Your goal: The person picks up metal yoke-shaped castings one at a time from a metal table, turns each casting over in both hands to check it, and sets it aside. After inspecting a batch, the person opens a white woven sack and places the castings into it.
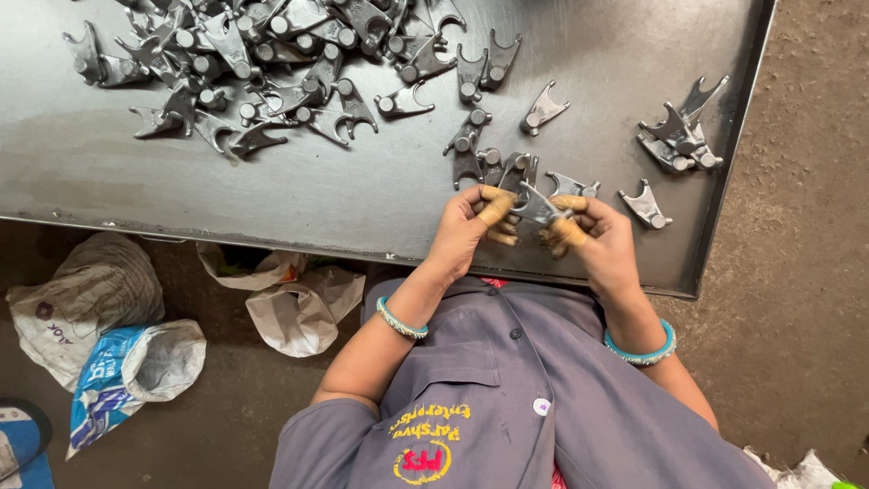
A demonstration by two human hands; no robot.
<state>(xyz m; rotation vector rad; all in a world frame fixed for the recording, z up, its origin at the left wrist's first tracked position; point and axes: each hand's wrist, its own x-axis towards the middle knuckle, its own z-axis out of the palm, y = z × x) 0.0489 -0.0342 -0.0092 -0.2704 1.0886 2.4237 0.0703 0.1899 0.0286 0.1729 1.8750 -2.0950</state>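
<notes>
Shirt: grey, buttoned (525,398), it fills the bottom of your view, with a stitched yellow and red badge on the chest.
Bangles: you wear a beaded one on your left wrist (401,320) and a turquoise one on your right wrist (641,349).
Left hand: your left hand (466,226) is curled shut around one end of a grey metal fork piece (536,209), with tan covers on the fingertips (496,211).
Right hand: your right hand (602,237) pinches the other end of the same piece, its fingertips (566,234) also capped in tan.
Fork piece: it is held between both hands just above the near edge of the table, lifted off the surface, prongs towards the table's middle.
Table: a grey sheet-metal top (362,190) with a raised rim, running from the left edge of your view to a corner on the right.
Near parts: a few more fork pieces (480,154) lie just beyond your knuckles, and a single one (646,206) sits just right of your right hand.
Small stack: several pieces are piled together (681,136) near the right rim, well apart from the rest.
Big heap: many fork pieces (262,63) lie tangled at the far left of the table.
Floor: crumpled bags, white (303,303) and blue-and-white (127,371), lie below the table edge on your left.
</notes>
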